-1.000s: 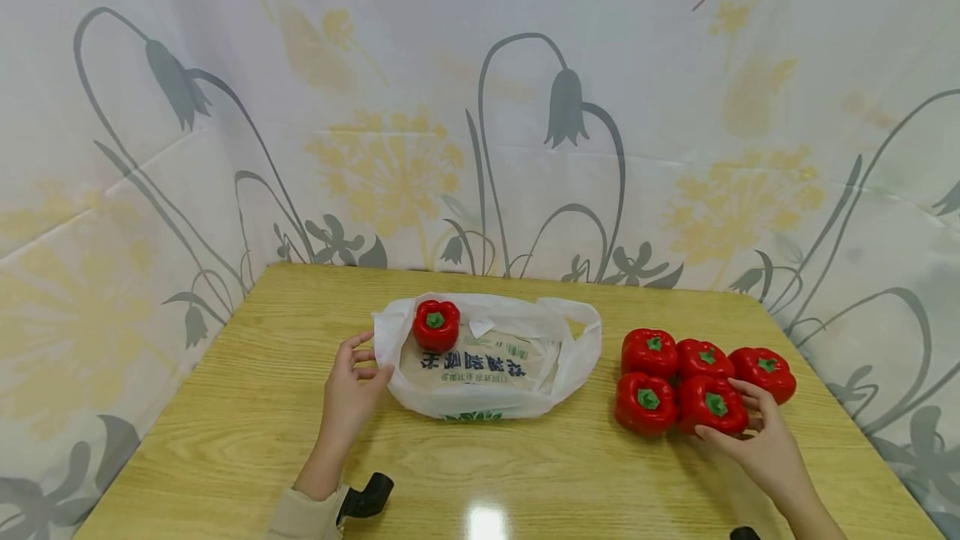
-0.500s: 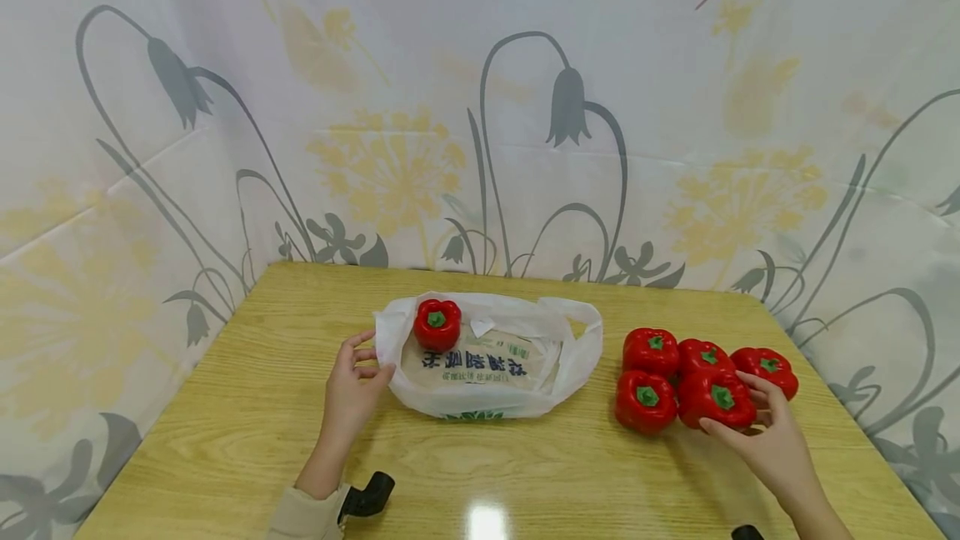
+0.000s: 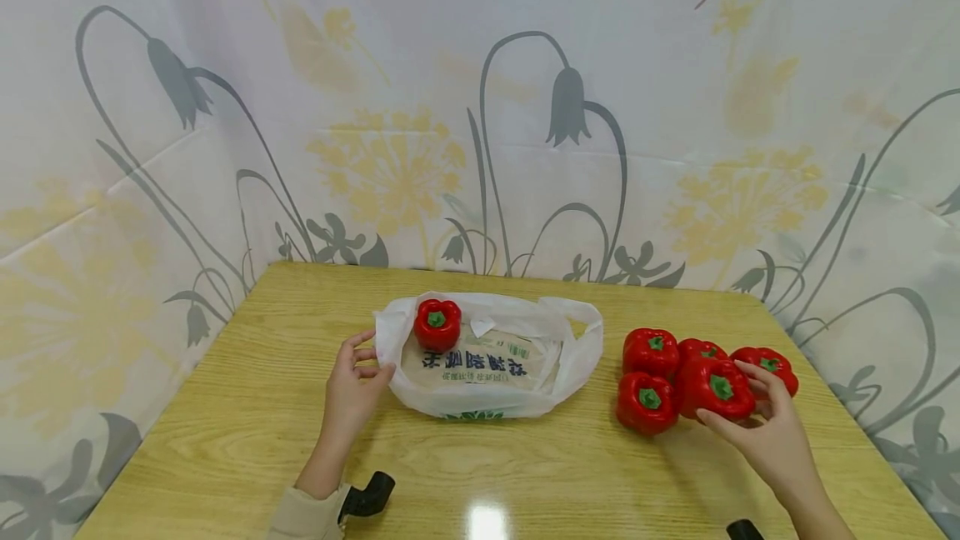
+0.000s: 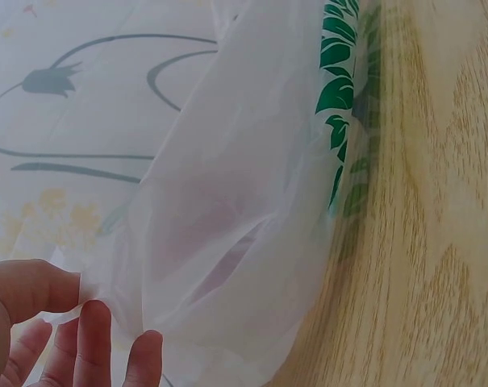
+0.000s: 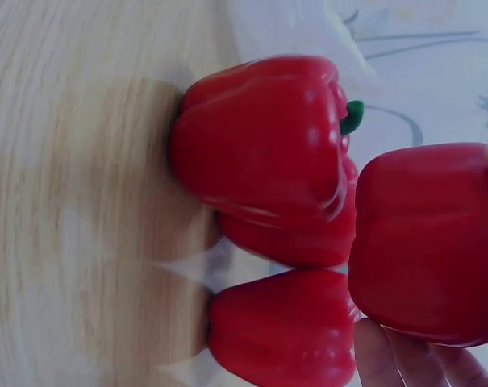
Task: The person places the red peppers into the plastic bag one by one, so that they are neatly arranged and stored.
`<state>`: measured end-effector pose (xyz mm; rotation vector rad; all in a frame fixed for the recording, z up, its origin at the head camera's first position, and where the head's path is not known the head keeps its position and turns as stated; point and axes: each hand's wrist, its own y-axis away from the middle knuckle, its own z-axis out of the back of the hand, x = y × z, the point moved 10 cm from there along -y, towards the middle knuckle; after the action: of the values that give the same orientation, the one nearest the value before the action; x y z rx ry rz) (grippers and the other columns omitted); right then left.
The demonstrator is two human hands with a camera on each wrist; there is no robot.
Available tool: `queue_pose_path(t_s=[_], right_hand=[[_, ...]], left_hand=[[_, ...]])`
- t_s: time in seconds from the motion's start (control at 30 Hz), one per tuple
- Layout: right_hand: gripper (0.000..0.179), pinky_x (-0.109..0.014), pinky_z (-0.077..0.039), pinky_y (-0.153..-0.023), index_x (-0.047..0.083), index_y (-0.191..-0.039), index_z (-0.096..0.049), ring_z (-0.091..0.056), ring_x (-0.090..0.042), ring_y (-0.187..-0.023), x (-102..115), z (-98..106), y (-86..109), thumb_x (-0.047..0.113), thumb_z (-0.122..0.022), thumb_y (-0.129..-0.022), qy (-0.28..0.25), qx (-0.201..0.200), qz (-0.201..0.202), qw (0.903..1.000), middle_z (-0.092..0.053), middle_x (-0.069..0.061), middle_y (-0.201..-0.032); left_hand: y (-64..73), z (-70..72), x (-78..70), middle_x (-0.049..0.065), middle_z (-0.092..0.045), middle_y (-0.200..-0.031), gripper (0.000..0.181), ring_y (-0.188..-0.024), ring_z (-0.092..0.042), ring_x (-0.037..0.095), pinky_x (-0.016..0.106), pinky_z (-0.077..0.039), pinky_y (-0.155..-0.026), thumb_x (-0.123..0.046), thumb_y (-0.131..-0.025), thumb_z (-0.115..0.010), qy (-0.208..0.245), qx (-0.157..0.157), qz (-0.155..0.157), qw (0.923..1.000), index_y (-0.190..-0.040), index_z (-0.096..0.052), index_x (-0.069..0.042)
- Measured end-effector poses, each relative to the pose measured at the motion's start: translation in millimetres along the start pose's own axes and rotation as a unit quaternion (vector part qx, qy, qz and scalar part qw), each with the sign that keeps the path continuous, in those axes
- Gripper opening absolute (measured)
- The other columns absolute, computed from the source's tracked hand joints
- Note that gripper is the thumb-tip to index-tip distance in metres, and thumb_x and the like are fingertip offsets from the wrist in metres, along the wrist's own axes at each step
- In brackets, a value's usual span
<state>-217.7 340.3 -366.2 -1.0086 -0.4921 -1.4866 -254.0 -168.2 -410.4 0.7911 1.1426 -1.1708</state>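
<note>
Poking in along the near edge are a beige sleeve on the left forearm, a bent black piece beside that wrist and a black stub by the right forearm. Just beyond, the right hand grips a glossy red pepper, thumb at its near side and fingers curled around its right side; the right wrist view shows it raised off the wood-grain table, and its green stem faces up. Well apart, the left hand pinches the left edge of a white plastic bag, thumb in front and fingers behind the thin film. Just left of the held one stands the front pepper; whether the two touch, I cannot tell. The bag lies crosswise on the table, its mouth gaping upward, with dark lettering showing within and green leaf shapes on its near wall. Farther back come three more: the back-left pepper, the middle pepper, partly hidden by the held one, and the right-hand pepper, partly covered by that hand's fingers. Farther still, the bagged pepper sits inside the bag at its left end, stem up. Behind the table's far edge hangs a pale cloth printed with gray drooping bell flowers and yellow blooms.
</note>
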Motion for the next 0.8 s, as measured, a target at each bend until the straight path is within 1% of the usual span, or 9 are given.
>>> queue_pose_path(t_s=[0.13,0.4,0.53,0.8], right_hand=[[0.073,-0.009,-0.043,-0.068,0.008,-0.136,-0.034,-0.046,0.010,-0.088,7,-1,-0.4,0.009,-0.076,-0.077,-0.008,-0.001,0.011,0.9999,-0.040,-0.009,-0.117],[0.074,-0.008,-0.042,-0.069,0.003,-0.137,-0.031,-0.045,0.009,-0.088,14,-8,-1.2,0.012,-0.075,-0.079,-0.009,0.012,0.003,0.9999,-0.037,-0.010,-0.120],[0.076,-0.008,-0.042,-0.069,0.003,-0.138,-0.030,-0.045,0.009,-0.090,17,-10,-2.3,0.013,-0.076,-0.079,-0.012,0.013,0.001,0.9998,-0.035,-0.010,-0.121],[0.077,-0.009,-0.043,-0.070,0.002,-0.139,-0.030,-0.047,0.008,-0.088,26,-15,-5.2,0.014,-0.076,-0.078,-0.017,0.015,0.008,0.9997,-0.038,-0.009,-0.121]], left_hand=[[-0.1,0.0,-0.3,0.016,-0.053,-0.111,0.054,-0.087,-0.055,0.026,0.027,-0.046,-0.063,-0.004,-0.086,-0.065,-0.001,0.000,-0.002,1.0000,-0.133,-0.041,-0.009],[0.1,0.1,-0.6,0.016,-0.053,-0.111,0.053,-0.087,-0.056,0.026,0.027,-0.047,-0.063,-0.005,-0.086,-0.065,-0.002,-0.001,0.000,1.0000,-0.133,-0.041,-0.009],[-0.5,0.3,-0.8,0.015,-0.053,-0.111,0.054,-0.087,-0.056,0.026,0.027,-0.047,-0.063,-0.005,-0.085,-0.065,-0.002,-0.001,-0.001,1.0000,-0.133,-0.041,-0.010],[-0.6,0.7,-0.2,0.016,-0.054,-0.110,0.053,-0.086,-0.057,0.027,0.026,-0.047,-0.063,-0.004,-0.085,-0.065,-0.003,-0.003,-0.006,1.0000,-0.133,-0.042,-0.009]])
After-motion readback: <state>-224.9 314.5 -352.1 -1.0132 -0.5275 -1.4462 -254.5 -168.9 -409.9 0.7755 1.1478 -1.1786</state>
